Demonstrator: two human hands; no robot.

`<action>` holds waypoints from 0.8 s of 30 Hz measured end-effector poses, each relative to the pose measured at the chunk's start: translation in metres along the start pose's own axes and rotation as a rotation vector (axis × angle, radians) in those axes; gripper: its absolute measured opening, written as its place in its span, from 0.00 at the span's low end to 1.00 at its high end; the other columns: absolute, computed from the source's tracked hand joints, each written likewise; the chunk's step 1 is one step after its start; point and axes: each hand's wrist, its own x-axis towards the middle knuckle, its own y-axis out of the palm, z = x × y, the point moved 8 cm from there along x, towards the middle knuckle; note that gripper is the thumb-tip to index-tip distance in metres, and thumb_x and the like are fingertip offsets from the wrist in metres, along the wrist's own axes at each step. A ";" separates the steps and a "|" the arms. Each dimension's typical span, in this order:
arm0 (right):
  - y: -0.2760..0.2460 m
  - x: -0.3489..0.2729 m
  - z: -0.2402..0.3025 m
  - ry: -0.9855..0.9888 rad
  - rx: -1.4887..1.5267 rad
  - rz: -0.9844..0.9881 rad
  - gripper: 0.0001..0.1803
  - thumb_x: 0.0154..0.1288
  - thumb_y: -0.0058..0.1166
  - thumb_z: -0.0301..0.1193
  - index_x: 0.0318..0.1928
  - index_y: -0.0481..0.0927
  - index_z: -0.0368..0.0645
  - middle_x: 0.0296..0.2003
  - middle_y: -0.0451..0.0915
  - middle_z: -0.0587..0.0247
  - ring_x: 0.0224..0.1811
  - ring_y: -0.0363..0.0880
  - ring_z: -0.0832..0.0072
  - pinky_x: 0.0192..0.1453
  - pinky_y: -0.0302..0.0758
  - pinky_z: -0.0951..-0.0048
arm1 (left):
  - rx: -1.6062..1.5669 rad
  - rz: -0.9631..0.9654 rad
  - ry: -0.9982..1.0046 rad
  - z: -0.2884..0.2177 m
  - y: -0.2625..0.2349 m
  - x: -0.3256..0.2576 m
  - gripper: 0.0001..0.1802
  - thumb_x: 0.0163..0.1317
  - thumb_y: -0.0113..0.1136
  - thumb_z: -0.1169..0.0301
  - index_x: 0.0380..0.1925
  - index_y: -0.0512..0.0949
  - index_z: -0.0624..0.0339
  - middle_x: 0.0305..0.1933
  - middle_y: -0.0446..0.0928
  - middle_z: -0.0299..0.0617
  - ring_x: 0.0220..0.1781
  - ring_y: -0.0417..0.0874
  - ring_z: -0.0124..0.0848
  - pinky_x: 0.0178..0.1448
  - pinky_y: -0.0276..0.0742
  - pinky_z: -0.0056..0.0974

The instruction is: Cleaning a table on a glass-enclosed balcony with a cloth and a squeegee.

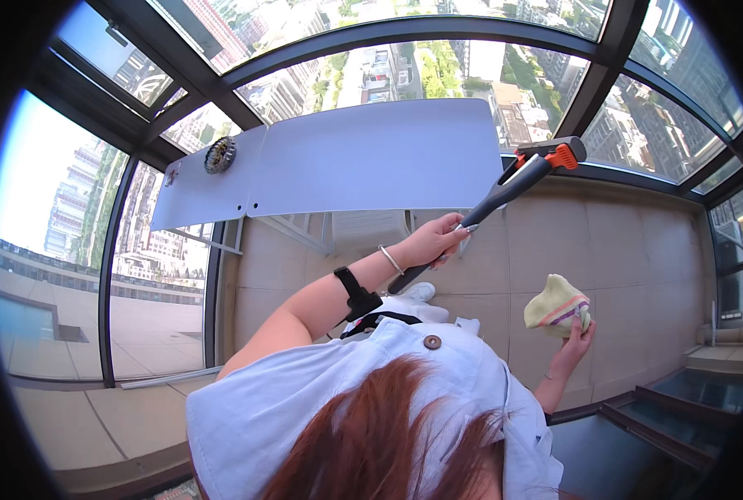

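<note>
My left hand (436,242) is wrapped round the dark grey handle of a long cleaning tool (505,193), which looks like a window squeegee. The tool slants up to the right, and its flat grey head with orange-red fittings lies beyond the right end of the white table (371,167), near the window frame. Out to the right, over the tiled floor, my right hand (578,337) grips a bunched pale green cloth (556,304) with orange and purple stripes. The cloth and the tool are well apart.
Dark-framed windows (405,35) curve round the far side and both flanks. A round dark, ridged dish (220,155) sits on the table's left part, by a small reddish item (172,177). Below the table are white metal legs (292,233) and a pale box-like thing (371,231).
</note>
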 end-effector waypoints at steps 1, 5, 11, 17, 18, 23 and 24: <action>0.004 0.000 -0.002 0.013 0.002 0.002 0.11 0.69 0.53 0.34 0.45 0.70 0.43 0.41 0.70 0.69 0.46 0.69 0.80 0.51 0.69 0.75 | -0.021 -0.039 -0.001 -0.001 -0.007 -0.009 0.15 0.74 0.47 0.59 0.51 0.66 0.56 0.18 0.64 0.28 0.12 0.65 0.17 0.15 0.62 0.25; 0.051 0.009 0.012 -0.019 -0.115 0.120 0.15 0.68 0.54 0.36 0.49 0.69 0.41 0.44 0.70 0.67 0.48 0.69 0.79 0.55 0.67 0.75 | -0.166 -0.198 0.070 0.012 -0.059 -0.038 0.14 0.75 0.45 0.59 0.50 0.65 0.55 0.18 0.62 0.28 0.11 0.61 0.17 0.14 0.61 0.25; 0.153 0.006 0.030 -0.010 -0.175 0.217 0.18 0.68 0.53 0.36 0.53 0.68 0.40 0.47 0.71 0.64 0.51 0.70 0.77 0.57 0.67 0.74 | -0.302 -0.416 0.157 0.036 -0.169 -0.080 0.10 0.74 0.45 0.59 0.41 0.65 0.52 0.14 0.59 0.29 0.09 0.61 0.19 0.13 0.61 0.25; 0.310 0.002 0.041 0.012 -0.154 0.333 0.17 0.70 0.50 0.34 0.53 0.68 0.40 0.47 0.71 0.63 0.51 0.71 0.77 0.56 0.68 0.74 | -0.565 -0.520 0.196 0.062 -0.266 -0.139 0.13 0.75 0.42 0.56 0.39 0.66 0.53 0.12 0.57 0.31 0.06 0.57 0.22 0.09 0.59 0.28; 0.346 0.001 0.036 -0.020 -0.193 0.382 0.16 0.71 0.49 0.34 0.53 0.67 0.40 0.47 0.72 0.63 0.50 0.71 0.78 0.56 0.69 0.74 | -0.560 -0.541 0.172 0.070 -0.285 -0.152 0.13 0.75 0.42 0.55 0.40 0.67 0.52 0.11 0.56 0.31 0.05 0.57 0.22 0.09 0.58 0.28; 0.545 -0.025 -0.010 -0.029 -0.327 0.722 0.17 0.70 0.50 0.31 0.55 0.67 0.40 0.46 0.75 0.62 0.49 0.75 0.75 0.53 0.72 0.73 | -0.609 -0.632 0.145 0.123 -0.356 -0.226 0.13 0.74 0.43 0.56 0.41 0.67 0.53 0.11 0.57 0.31 0.06 0.58 0.21 0.10 0.60 0.26; 0.586 -0.034 -0.022 -0.062 -0.393 0.778 0.17 0.70 0.51 0.31 0.55 0.67 0.40 0.46 0.77 0.58 0.49 0.77 0.71 0.52 0.73 0.70 | -0.633 -0.650 0.151 0.131 -0.370 -0.241 0.12 0.74 0.44 0.58 0.41 0.67 0.54 0.12 0.58 0.31 0.07 0.59 0.20 0.11 0.61 0.26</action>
